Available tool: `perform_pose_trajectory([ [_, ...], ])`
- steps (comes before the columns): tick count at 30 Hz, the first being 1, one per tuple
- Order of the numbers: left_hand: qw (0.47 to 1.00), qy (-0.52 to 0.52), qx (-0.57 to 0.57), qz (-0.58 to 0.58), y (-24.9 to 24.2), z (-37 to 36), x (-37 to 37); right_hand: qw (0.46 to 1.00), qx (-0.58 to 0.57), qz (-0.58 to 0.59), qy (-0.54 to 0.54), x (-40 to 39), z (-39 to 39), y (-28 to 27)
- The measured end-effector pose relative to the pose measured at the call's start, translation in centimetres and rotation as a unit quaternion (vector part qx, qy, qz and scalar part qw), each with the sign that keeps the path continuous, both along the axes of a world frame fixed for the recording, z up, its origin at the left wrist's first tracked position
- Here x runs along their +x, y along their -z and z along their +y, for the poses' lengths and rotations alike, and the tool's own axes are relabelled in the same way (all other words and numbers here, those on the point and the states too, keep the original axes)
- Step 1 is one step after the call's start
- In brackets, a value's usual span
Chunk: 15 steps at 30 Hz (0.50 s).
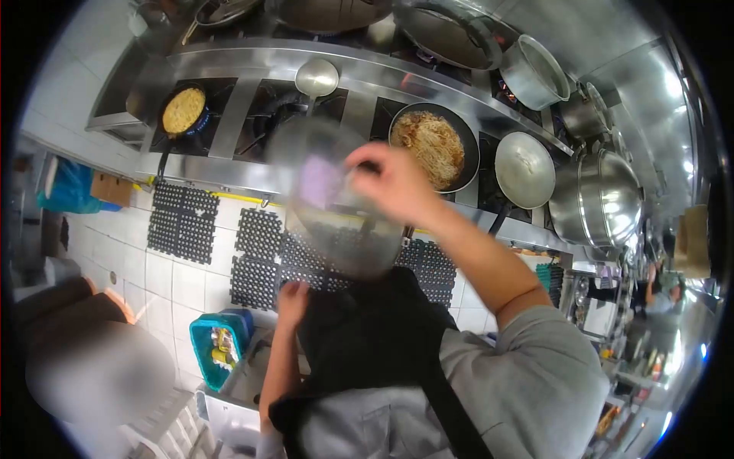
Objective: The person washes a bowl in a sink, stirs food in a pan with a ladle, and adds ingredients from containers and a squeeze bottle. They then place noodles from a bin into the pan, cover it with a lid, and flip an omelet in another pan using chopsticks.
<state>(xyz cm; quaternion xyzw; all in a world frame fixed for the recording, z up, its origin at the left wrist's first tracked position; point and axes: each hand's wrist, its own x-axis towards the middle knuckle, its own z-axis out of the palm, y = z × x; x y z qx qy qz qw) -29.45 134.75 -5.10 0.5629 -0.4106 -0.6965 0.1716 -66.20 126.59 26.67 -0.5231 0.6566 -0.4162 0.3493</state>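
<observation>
My right hand [390,180] pinches the dark knob of a see-through lid [355,245], which is smeared by motion and tilted in front of the stove's edge. A blurred purple patch [319,182] shows at the lid beside my fingers. Low and to the left, near the lid's lower edge, my left hand [293,300] has its fingers curled; what they hold, if anything, is hidden. Behind my right hand, a black pan [472,145] with browned shredded food [428,145] sits on a burner.
A small pan of yellow food [183,111] sits over a blue flame. A ladle [316,78], a pale pan [524,170] and large pots [596,195] are on the stove. Black mats [183,222] and a teal bin [202,352] lie below. Another person [99,367] is at lower left.
</observation>
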Motion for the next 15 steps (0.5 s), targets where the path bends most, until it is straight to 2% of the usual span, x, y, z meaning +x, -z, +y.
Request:
perform_pose_trajectory([
  [1, 0.999, 0.041, -0.005, 0.028, -5.0, -1.9, -5.8, 0.996, -0.012, 0.082, 0.037, -4.6, 0.3, 1.6],
  [2, 0.993, 0.079, 0.001, 0.083, -7.5, -3.3, -10.8, 0.986, 0.011, 0.15, 0.07, -8.8, 0.9, 2.1],
  [3, 0.977, 0.109, 0.06, 0.171, -7.3, -4.3, -14.8, 0.975, -0.001, 0.209, 0.08, -12.8, 1.2, 3.7],
  [4, 0.978, 0.126, 0.05, 0.16, -9.3, -4.8, -19.0, 0.959, -0.011, 0.268, 0.093, -16.6, 1.5, 5.2],
  [5, 0.978, 0.142, 0.044, 0.147, -11.0, -4.9, -22.8, 0.951, 0.031, 0.297, 0.087, -19.6, 1.8, 6.5],
  [6, 0.973, 0.165, 0.059, 0.149, -10.7, -5.1, -25.8, 0.953, 0.026, 0.292, 0.08, -22.1, 1.8, 8.5],
  [8, 0.969, 0.182, 0.074, 0.147, -11.0, -4.7, -29.3, 0.926, 0.014, 0.368, 0.085, -24.7, 2.0, 11.2],
  [9, 0.959, 0.198, 0.126, 0.157, -11.9, -4.3, -30.4, 0.928, 0.066, 0.358, 0.078, -25.2, 2.0, 11.6],
  [10, 0.946, 0.212, 0.178, 0.168, -12.1, -3.7, -31.4, 0.93, 0.065, 0.355, 0.072, -25.5, 1.9, 12.1],
  [11, 0.958, 0.201, 0.141, 0.148, -12.1, -2.9, -32.3, 0.925, 0.078, 0.366, 0.062, -25.6, 1.7, 12.5],
  [15, 0.971, 0.141, 0.119, 0.154, -11.0, -0.6, -34.2, 0.911, 0.104, 0.396, 0.043, -25.8, 0.8, 13.1],
])
